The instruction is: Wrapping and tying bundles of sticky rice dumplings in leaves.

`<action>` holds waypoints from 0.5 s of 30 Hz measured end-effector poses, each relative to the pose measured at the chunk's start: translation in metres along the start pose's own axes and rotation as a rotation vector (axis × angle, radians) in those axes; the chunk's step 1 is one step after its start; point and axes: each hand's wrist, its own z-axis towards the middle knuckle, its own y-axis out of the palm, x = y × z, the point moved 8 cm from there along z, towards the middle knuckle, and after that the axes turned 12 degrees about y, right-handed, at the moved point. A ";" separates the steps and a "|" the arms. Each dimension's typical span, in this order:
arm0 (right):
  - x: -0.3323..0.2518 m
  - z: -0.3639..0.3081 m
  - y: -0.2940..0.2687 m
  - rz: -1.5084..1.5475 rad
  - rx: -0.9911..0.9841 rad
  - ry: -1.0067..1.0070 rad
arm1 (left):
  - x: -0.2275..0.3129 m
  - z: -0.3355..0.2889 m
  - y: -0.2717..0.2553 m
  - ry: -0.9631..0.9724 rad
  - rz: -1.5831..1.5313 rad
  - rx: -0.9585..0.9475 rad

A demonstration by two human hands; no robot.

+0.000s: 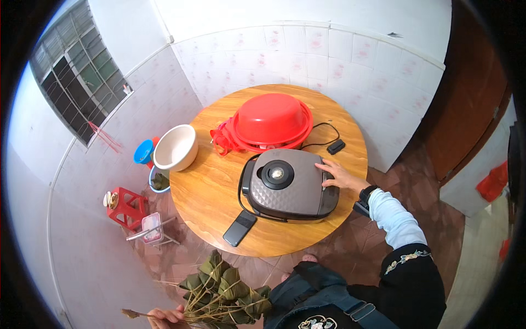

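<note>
My left hand [167, 317], low at the left, is closed around the strings of a bunch of leaf-wrapped rice dumplings [234, 284]. The green dumplings hang in front of my body, below the table's near edge. On the round wooden table, my right hand [341, 176] rests with spread fingers on the right end of a grey rice cooker [298, 189]. Its fingertips touch the lid near the front panel. The cooker's lid is down, with a round black vent on top and the carrying handle lowered at its left side.
A black phone [240, 228] lies left of the cooker. Behind stand an upturned red basin [272, 116] and a black cord with plug [336, 146]. A white bowl [176, 148] sits at the table's [208, 186] left edge. Red stools [130, 204] and a small folding chair [153, 227] stand on the floor.
</note>
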 end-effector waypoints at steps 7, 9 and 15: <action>-0.004 0.000 -0.003 -0.027 0.007 -0.087 | -0.002 -0.008 0.004 0.022 0.067 0.060; -0.008 0.004 -0.009 -0.021 -0.012 -0.119 | 0.004 -0.008 0.020 0.100 0.096 0.088; -0.019 0.012 -0.009 -0.026 -0.074 -0.330 | 0.003 -0.020 0.062 0.209 0.174 0.221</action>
